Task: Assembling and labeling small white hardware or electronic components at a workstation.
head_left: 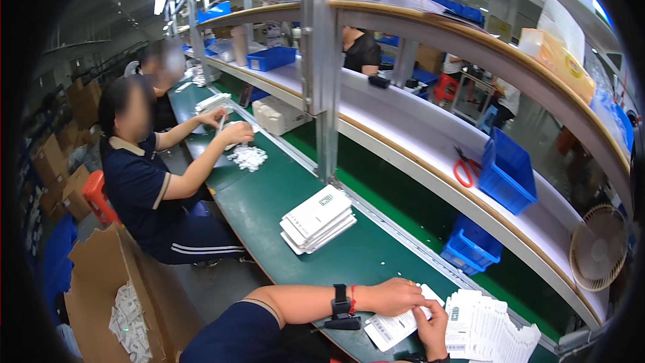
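Note:
Over the green table's near end, my left hand (395,296) bends its fingers over the upper end of a flat white printed packet (392,329). My right hand (433,327) pinches the same packet at its right edge, thumb and fingertips close to the left hand's. The left wrist wears a black strap and a red cord. Just right of my hands lies a fanned row of similar white packets (485,327). Farther up the table rests a neat stack of white packets (317,218) with green print on top. What the fingertips do at the packet's end is partly hidden.
A co-worker (151,175) sits at the left, hands over small white pieces (248,157). An open carton (111,282) holds white packets beside my left arm. Along the right run shelves with blue bins (507,171), red-handled scissors (465,169) and a fan (598,247).

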Demonstrator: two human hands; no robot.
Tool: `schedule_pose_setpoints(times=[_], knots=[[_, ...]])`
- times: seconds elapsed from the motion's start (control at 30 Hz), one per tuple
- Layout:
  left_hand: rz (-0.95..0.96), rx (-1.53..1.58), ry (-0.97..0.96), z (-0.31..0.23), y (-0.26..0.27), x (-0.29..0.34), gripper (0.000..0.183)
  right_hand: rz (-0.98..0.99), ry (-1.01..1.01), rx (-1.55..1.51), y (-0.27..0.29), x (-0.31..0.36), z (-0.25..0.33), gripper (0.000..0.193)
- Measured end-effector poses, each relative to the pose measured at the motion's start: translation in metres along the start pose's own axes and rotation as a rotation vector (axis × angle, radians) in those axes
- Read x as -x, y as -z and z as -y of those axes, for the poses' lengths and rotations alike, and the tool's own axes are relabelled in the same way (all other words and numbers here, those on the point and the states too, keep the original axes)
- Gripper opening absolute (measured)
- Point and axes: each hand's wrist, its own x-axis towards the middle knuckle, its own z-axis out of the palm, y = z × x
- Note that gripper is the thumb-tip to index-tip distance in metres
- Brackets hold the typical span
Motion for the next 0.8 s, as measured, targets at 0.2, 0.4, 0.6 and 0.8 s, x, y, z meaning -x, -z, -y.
schedule_pose_setpoints(times=[0.2,0.4,0.6,0.8], knots=[[-0.028,-0.031,-0.002,0.004,-0.001,0.003,0.030,0.017,-0.039,-0.056,-0.003,-0.003,-0.004,0.012],[-0.020,-0.025,0.011,0.008,-0.004,0.004,0.034,0.028,-0.050,-0.057,-0.003,-0.004,0.001,0.011],[-0.041,-0.016,-0.017,0.003,-0.002,0.002,0.034,0.029,-0.067,-0.050,-0.003,-0.003,0.001,0.009],[-0.002,-0.010,0.022,-0.001,0.001,0.001,0.029,0.011,-0.029,-0.074,-0.004,-0.001,0.000,0.013]])
